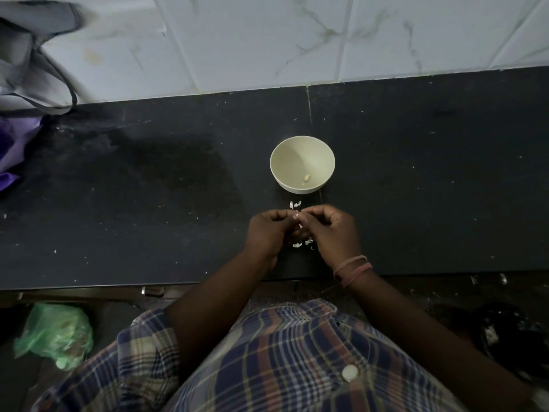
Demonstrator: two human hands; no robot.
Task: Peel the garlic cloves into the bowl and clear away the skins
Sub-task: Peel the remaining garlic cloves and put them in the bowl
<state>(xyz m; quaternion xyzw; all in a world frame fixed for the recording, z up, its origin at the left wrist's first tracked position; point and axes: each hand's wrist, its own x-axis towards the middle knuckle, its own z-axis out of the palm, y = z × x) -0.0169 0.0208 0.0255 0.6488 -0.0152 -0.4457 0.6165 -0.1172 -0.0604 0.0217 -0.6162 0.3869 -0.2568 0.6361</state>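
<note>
Lying lengthwise toward upper right, peeled clove (307,177) rests in bowl (326,150), beyond both hands; left hand (269,233) and right hand (329,233) pinch a garlic clove (298,217) between them.

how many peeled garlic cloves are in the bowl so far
1. A single pale peeled garlic clove lies near the bottom of the round cream bowl; any clove between the hands is hidden.

Cream bowl (302,144); black counter (148,203); plaid shirt (282,367); green bag (56,334).

A dark stone counter (148,179) runs under a white marbled tile wall (267,40) at twelve o'clock; dim light; green plastic bag (56,334) at eight o'clock.
</note>
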